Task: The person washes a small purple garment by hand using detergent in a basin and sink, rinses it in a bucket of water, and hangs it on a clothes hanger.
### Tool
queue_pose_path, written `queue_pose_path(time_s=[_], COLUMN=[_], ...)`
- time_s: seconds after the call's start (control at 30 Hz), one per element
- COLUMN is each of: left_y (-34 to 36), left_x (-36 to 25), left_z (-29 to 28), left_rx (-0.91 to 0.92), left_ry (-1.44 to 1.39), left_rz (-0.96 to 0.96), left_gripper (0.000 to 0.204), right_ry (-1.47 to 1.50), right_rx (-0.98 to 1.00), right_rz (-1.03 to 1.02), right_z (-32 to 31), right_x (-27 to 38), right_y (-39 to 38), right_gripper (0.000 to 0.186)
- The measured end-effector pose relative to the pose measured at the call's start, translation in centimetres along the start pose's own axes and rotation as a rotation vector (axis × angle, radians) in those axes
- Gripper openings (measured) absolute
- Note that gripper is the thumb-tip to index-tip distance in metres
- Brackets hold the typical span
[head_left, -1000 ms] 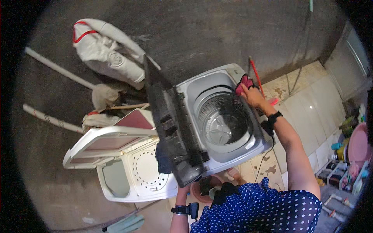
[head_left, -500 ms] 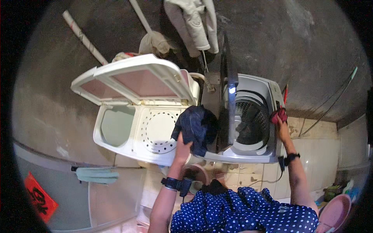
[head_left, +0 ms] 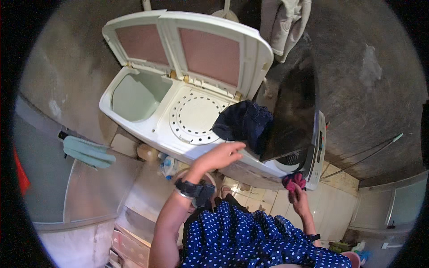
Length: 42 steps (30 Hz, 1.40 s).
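Note:
A dark navy garment (head_left: 243,121) lies bunched on the right end of the white twin-tub washing machine (head_left: 165,129), beside its perforated round cover. My left hand (head_left: 223,155) is just in front of that machine, close below the garment, fingers stretched out and holding nothing. Off to the right, my right hand (head_left: 300,200) grips a small crumpled maroon cloth (head_left: 294,182) at the front corner of the grey top-loading washing machine (head_left: 321,152). This machine's dark lid (head_left: 297,107) stands raised and hides most of its drum.
The twin-tub's white lids (head_left: 210,49) stand raised at the back. White fabric (head_left: 286,27) hangs on the dark wall. A pale green towel (head_left: 89,152) hangs at left. Bottles (head_left: 168,166) stand on the floor below the machine, and a pink basin (head_left: 352,258) is at lower right.
The view has turned to the right. My left hand has let go of the navy garment and drawn back toward me. My right hand has brought the maroon cloth nearer, to the grey machine's front corner.

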State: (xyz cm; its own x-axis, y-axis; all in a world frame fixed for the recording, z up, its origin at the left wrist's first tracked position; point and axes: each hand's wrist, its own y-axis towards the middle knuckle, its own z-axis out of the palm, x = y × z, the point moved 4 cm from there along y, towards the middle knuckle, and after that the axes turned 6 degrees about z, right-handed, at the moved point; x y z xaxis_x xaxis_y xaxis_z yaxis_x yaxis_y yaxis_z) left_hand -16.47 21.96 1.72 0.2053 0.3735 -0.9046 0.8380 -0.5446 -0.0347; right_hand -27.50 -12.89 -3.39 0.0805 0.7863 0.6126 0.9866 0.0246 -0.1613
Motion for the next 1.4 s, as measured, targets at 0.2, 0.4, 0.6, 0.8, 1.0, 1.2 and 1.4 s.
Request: queue_pose_path(time_s=[0.2, 0.4, 0.6, 0.8, 1.0, 1.2, 1.4], left_y=[-14.4, -27.1, -35.4, -41.2, -43.1, -43.4, -43.9], left_x=[-6.7, -15.0, -17.3, -15.7, -13.7, -11.4, -9.2], left_z=[-9.4, -9.5, -7.9, -7.8, -8.5, -8.1, -6.9], left_rx=[-0.494, -0.659, -0.530, -0.709, -0.619, -0.635, -0.813], left_ry=[-0.294, -0.339, -0.488, -0.576, -0.659, -0.682, -0.694], left_rz=[0.296, 0.996, 1.044, 1.023, 1.016, 1.097, 0.912], left_gripper=[0.033, 0.044, 0.026, 0.028, 0.027, 0.024, 0.017], right_ry=[-0.052, -0.219, -0.476, -0.496, -0.478, -0.441, -0.447], right_rx=[0.249, 0.175, 0.050, 0.126, 0.234, 0.160, 0.159], right_rz=[-0.253, -0.464, -0.862, -1.059, -0.950, -1.040, -1.040], right_z=[5.5, 13.7, 27.6, 32.6, 36.0, 36.2, 37.1], right_x=[11.8, 22.9, 26.6, 33.4, 39.8, 39.0, 38.8], right_y=[-0.5, 5.5, 7.6, 6.8, 12.7, 13.6, 13.5], right_gripper=[0.045, 0.045, 0.048, 0.046, 0.044, 0.051, 0.051])
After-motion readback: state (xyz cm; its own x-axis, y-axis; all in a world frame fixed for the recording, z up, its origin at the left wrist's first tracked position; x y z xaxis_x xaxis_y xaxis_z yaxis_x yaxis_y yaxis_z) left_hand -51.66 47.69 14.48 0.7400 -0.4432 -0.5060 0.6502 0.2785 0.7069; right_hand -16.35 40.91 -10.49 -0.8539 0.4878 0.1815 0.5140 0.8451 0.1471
